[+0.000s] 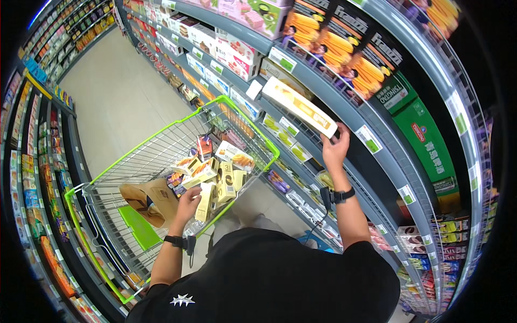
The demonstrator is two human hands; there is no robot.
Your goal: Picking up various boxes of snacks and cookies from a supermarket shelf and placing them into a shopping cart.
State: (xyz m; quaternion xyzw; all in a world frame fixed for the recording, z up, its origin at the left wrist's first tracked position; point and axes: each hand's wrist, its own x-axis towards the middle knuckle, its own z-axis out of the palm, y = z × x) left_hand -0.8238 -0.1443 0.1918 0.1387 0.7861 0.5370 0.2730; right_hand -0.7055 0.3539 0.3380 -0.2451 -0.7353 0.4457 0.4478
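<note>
At the right shelf, my right hand (337, 141) grips the near end of a long white and yellow Franzzi snack box (299, 105), which lies at the level below the black Franzzi boxes (335, 48). My left hand (189, 204) is over the shopping cart (181, 121), fingers curled loosely, close to a cream-coloured box (205, 201); whether it touches the box is unclear. The cart holds several cream and yellow snack boxes, a white Franzzi box (235, 156), dark snack packs (204, 146) and a brown paper bag (155, 200).
Price-tag rails (367, 139) and wire guards edge the right shelves. Green Tsingtao cartons (428, 137) stand further along. Another stocked shelf (44, 161) runs along the left, beyond the cart. Tiled aisle floor (109, 89) stretches ahead.
</note>
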